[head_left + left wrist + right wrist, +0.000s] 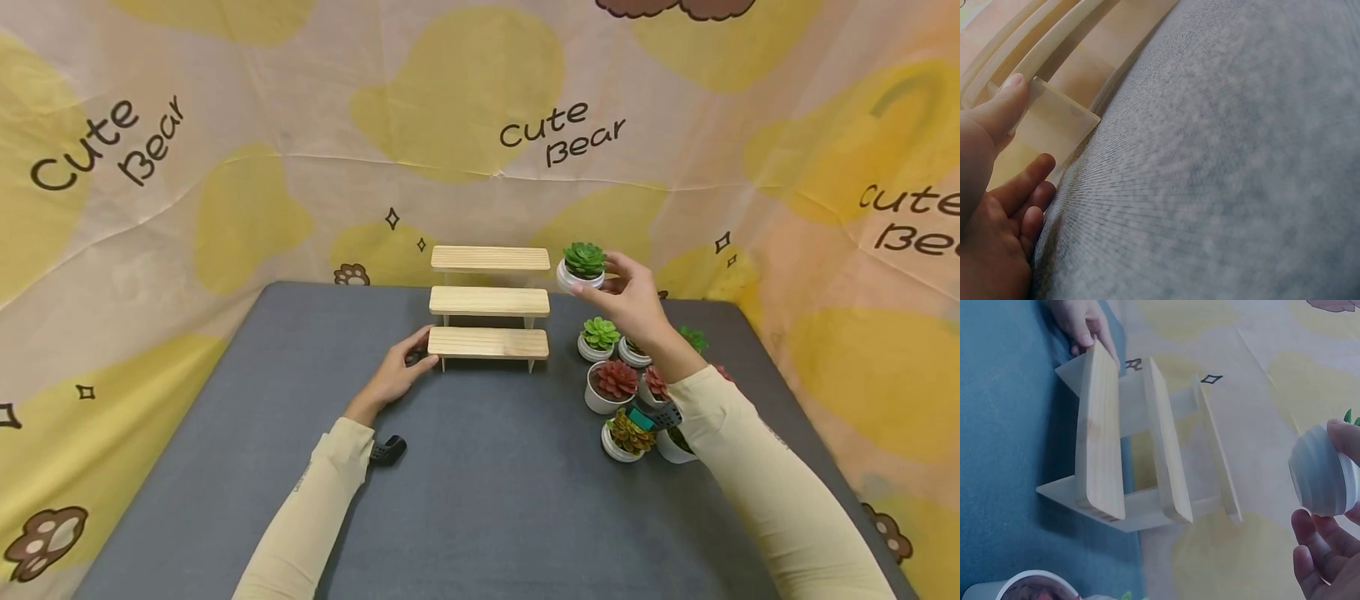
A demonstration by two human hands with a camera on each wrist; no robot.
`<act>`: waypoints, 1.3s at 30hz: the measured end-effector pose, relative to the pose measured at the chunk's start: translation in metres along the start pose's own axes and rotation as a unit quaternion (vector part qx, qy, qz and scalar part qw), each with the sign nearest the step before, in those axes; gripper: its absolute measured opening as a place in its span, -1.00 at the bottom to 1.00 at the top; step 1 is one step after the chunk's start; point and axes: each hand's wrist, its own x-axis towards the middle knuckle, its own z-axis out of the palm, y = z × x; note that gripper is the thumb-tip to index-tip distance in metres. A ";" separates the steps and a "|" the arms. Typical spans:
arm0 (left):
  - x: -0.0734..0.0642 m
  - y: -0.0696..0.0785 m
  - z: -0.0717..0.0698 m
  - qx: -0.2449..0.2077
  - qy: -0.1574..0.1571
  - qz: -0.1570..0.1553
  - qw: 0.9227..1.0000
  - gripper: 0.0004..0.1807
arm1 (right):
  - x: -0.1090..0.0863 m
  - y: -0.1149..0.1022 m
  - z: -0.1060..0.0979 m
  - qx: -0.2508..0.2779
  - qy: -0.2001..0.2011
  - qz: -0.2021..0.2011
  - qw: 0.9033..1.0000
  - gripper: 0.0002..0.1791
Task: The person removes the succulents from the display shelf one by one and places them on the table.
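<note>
A three-step wooden display stand (489, 342) with clear side supports stands near the far edge of the table. My left hand (401, 371) grips the left end of its lowest step, and in the left wrist view the thumb (1013, 94) lies along the step's edge. Raised to the right of the stand, my right hand (633, 296) holds a potted succulent (583, 262), green in a ribbed white pot. That pot (1322, 472) shows between thumb and fingers in the right wrist view. All three steps carry nothing.
Several potted succulents stand grouped right of the stand, among them a light green one (600, 335), a red one (617, 381) and a yellow-brown one (630, 433). My right forearm hides part of the group. A patterned cloth (465, 108) hangs behind the grey table (480, 500).
</note>
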 end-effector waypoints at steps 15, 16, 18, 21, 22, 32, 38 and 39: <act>-0.002 0.001 0.001 -0.005 -0.001 0.003 1.000 -0.31 | -0.028 0.008 -0.019 -0.017 0.008 0.000 1.000 -0.31; -0.001 0.000 0.001 -0.004 -0.001 0.002 1.000 -0.31 | -0.029 0.009 -0.020 -0.020 0.012 -0.003 1.000 -0.31; 0.000 0.000 0.001 -0.006 -0.001 0.001 1.000 -0.31 | -0.032 0.011 -0.023 -0.019 0.019 -0.012 1.000 -0.32; 0.000 0.000 0.001 -0.004 0.001 0.006 1.000 -0.31 | -0.036 0.014 -0.025 -0.017 0.025 -0.024 0.999 -0.35; 0.001 0.000 0.001 -0.003 0.002 0.008 1.000 -0.31 | -0.037 0.016 -0.026 -0.016 0.026 -0.025 0.999 -0.35; -0.001 0.001 0.001 -0.006 -0.004 -0.006 1.000 -0.31 | -0.050 0.022 -0.034 -0.030 0.041 -0.024 0.998 -0.35; -0.002 0.001 0.001 -0.007 -0.001 0.000 1.000 -0.31 | -0.058 0.022 -0.041 -0.027 0.047 -0.039 0.998 -0.37; -0.002 0.001 0.000 -0.007 -0.003 0.000 1.000 -0.31 | -0.059 0.022 -0.042 -0.025 0.047 -0.042 0.998 -0.38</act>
